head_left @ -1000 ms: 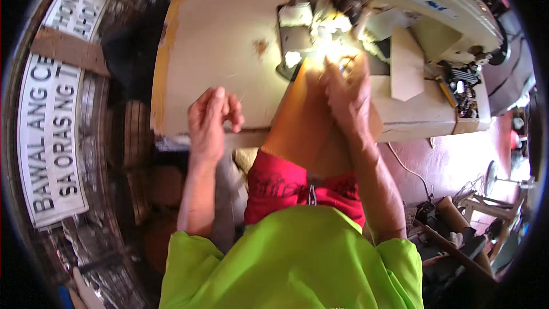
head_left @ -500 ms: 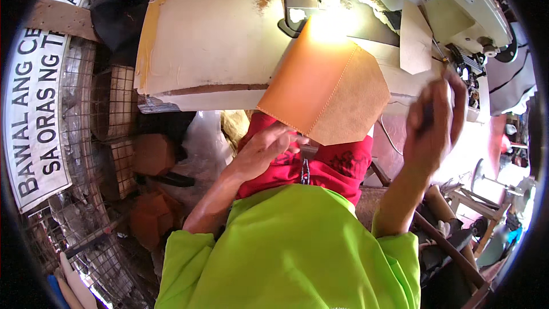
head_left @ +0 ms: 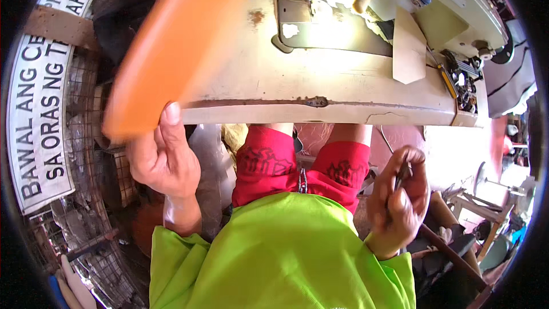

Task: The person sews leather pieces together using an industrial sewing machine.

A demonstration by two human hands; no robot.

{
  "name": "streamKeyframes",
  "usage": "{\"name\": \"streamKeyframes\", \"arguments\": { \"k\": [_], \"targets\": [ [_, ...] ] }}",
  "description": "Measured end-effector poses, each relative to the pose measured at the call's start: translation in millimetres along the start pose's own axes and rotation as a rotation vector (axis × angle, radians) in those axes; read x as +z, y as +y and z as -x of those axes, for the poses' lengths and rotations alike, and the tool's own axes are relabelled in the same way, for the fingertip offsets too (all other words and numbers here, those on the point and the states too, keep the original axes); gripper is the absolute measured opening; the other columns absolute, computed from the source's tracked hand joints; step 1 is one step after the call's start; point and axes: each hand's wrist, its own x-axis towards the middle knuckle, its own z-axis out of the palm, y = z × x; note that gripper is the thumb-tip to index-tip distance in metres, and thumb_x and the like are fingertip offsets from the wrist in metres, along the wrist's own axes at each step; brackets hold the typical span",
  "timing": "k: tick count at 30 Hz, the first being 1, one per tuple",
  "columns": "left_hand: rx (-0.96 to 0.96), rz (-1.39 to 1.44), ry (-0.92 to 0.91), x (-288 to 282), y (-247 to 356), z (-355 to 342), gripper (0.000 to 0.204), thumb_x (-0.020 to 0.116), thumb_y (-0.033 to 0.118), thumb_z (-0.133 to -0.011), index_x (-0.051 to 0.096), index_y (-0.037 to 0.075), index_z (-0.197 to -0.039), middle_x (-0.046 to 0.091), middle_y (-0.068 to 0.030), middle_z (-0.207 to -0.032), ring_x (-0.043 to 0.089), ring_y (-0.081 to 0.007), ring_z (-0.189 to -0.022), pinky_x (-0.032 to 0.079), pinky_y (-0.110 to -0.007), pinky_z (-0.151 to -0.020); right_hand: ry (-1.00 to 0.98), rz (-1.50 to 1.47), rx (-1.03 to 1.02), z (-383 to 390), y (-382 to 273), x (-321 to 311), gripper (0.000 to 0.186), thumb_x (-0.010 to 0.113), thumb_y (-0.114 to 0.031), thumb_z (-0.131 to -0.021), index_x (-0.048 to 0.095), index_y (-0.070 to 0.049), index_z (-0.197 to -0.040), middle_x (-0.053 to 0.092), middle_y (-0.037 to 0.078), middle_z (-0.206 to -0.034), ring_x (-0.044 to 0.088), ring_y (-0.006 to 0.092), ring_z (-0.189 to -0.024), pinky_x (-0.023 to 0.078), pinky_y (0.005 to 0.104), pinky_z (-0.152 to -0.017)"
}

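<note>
An orange leather panel [head_left: 177,46], blurred by motion, is raised at the left over the table's edge. My left hand [head_left: 171,163] pinches its lower corner, with the thumb on the near face. To the right, in front of the table, my right hand [head_left: 397,206] is curled round a small dark tool [head_left: 404,174]; most of it is hidden by the fingers, so its kind is unclear. Behind both hands stands a cream sewing machine [head_left: 457,8], its lamp shining on the metal bed plate [head_left: 337,34].
The worn cream table [head_left: 337,83] has a chipped front edge. A pale cut piece [head_left: 409,51] lies under the machine's arm, beside a yellow-handled screwdriver [head_left: 447,82] and small metal parts [head_left: 468,88]. Wire mesh [head_left: 83,91] rises at the left.
The leather panel has left the machine bed and swung up to the left in my left hand. My right hand has come down and nearer to my body.
</note>
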Motion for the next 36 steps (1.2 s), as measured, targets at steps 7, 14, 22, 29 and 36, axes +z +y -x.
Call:
{"name": "streamKeyframes", "arguments": {
  "k": [7,14,22,29,36],
  "targets": [
    [0.044,-0.555,-0.849,47,-32,24,0.097,0.082,0.035,-0.07,0.033,0.0,-0.145,0.039,-0.0183,-0.146,0.033,-0.0341,-0.139,0.023,-0.046,-0.118,-0.947,-0.518,-0.002,22,-1,19,0.058,0.083,-0.004,-0.072,0.047,0.007,-0.117,0.061,0.023,-0.091,0.063,0.026,-0.056,0.047,0.0323,-0.04],
    [-0.234,0.165,-0.398,37,-72,44,0.113,0.087,0.023,-0.067,0.015,0.001,-0.152,0.022,-0.0195,-0.156,0.026,-0.0338,-0.144,0.024,-0.045,-0.117,-1.043,-0.59,0.138,21,-9,22,0.036,0.072,0.002,-0.082,0.052,0.008,-0.111,0.063,0.017,-0.074,0.061,0.0226,-0.053,0.045,0.0332,-0.044],
    [-0.24,0.247,-0.391,31,-77,42,0.089,0.076,-0.001,-0.073,0.029,0.003,-0.149,0.032,-0.017,-0.153,0.032,-0.0291,-0.142,0.027,-0.043,-0.116,-1.039,-0.531,0.005,15,-6,48,0.039,0.068,0.006,-0.083,0.049,0.006,-0.118,0.067,0.023,-0.078,0.062,0.0223,-0.049,0.044,0.0304,-0.039],
    [0.002,-0.017,-0.476,33,-72,41,0.048,0.073,0.0,-0.075,0.065,0.01,-0.121,0.051,-0.0105,-0.139,0.039,-0.0337,-0.137,0.036,-0.044,-0.111,-1.154,-0.48,0.012,4,-3,37,0.041,0.064,0.0,-0.089,0.048,0.007,-0.126,0.067,0.022,-0.075,0.061,0.0259,-0.047,0.044,0.0323,-0.038],
    [0.084,-0.167,-0.419,40,-76,48,0.025,0.075,0.004,-0.076,0.073,0.01,-0.099,0.061,-0.0047,-0.122,0.044,-0.0332,-0.132,0.045,-0.043,-0.104,-0.666,0.088,0.173,-4,13,26,0.027,0.069,-0.003,-0.086,0.06,0.007,-0.11,0.065,0.01,-0.082,0.06,0.0127,-0.065,0.046,0.0273,-0.055]
  ]
}}
